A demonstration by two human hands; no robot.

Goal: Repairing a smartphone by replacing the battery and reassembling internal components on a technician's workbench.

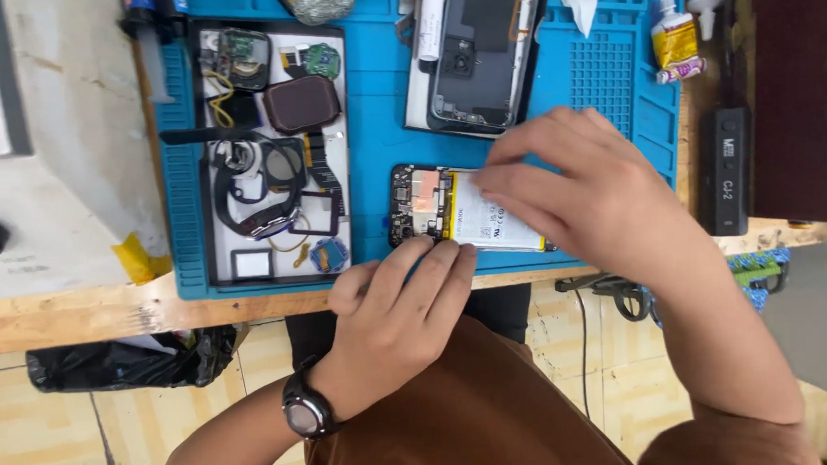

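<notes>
Wooden bench boards carried the blue silicone work mat point(381, 122) you worked on, with tiled floor below its near edge. On that mat, the opened phone point(431, 208) lay near the front edge, back cover off, circuit board and pale battery point(487, 222) exposed. A separate dark phone back shell point(475, 53) rested further up the mat, so I judged the opening-up as done and the inner work as the part left.

Your right hand point(588, 192) lay flat over the phone's right half, fingers spread and pressing on the battery rather than gripping. Your left hand point(403, 303), with a wristwatch point(305, 414) on that arm, had its fingertips curled loosely against the phone's near edge, steadying it, closed on nothing.

At the mat's left, the white parts tray point(335, 143) held dismantled smartwatch pieces: a dark reddish square screen, straps, small boards, a coil of wire. A small glue bottle point(673, 35) stood at the mat's far right corner.
</notes>
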